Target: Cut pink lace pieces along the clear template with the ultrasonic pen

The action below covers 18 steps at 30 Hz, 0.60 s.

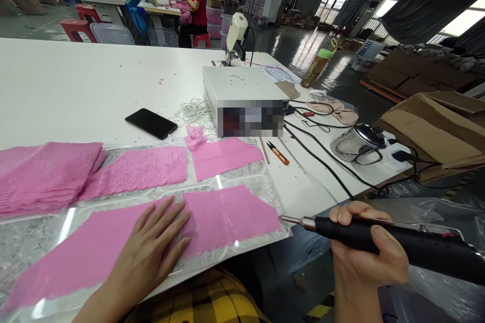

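Note:
My left hand [153,242] lies flat with fingers stretched out, pressing on a pink fabric piece [87,245] near the table's front edge. Under the fingertips it meets a second pink fabric piece [231,217]; I cannot tell whether the two overlap. My right hand [364,247] is closed round a thick black handheld tool [413,247] with a slim metal tip. The tip points left, at the right end of the second piece, and seems to touch or nearly touch it. A clear sheet over a grey patterned mat [261,179] lies under the fabric.
A pink fabric stack [49,176] lies left. Behind are a phone [151,123], tangled white cord [194,111], a grey box [246,83] and orange thread snips [278,153]. Right are black cables [322,159], a glass mug [352,144] and cartons [435,126]. A person [195,2] sews behind.

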{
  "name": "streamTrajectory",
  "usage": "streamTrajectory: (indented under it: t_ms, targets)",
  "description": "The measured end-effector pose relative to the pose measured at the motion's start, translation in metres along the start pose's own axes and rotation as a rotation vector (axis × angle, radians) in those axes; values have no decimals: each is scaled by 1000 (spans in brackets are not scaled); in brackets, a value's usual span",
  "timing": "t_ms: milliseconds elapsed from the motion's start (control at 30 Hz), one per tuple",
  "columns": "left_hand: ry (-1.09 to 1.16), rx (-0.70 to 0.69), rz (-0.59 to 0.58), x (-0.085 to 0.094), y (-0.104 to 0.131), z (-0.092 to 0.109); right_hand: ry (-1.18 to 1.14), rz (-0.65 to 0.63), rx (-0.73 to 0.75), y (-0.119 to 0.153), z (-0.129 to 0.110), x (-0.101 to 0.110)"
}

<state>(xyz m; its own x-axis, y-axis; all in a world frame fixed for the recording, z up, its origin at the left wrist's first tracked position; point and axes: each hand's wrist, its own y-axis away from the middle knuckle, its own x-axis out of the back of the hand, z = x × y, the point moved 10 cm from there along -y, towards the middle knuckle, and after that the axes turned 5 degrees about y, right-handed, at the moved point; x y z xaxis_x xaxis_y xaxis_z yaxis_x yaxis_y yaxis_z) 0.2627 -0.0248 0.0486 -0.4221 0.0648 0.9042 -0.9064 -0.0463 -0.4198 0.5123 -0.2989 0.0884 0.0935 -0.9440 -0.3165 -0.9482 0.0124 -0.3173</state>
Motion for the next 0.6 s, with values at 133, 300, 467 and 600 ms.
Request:
streamTrajectory:
  t_ms: [133, 300, 467, 600]
  targets:
    - [0, 2, 6, 1, 0, 0, -7, -29, -2, 3, 3, 2]
    - [1, 0, 9, 1, -1, 0, 9, -64, 26, 5, 3, -3]
    - [2, 1, 11, 1, 2, -1, 47, -51, 12, 4, 1, 0]
    - [101, -6, 55, 18, 0, 10, 22, 91, 10, -2, 0, 17]
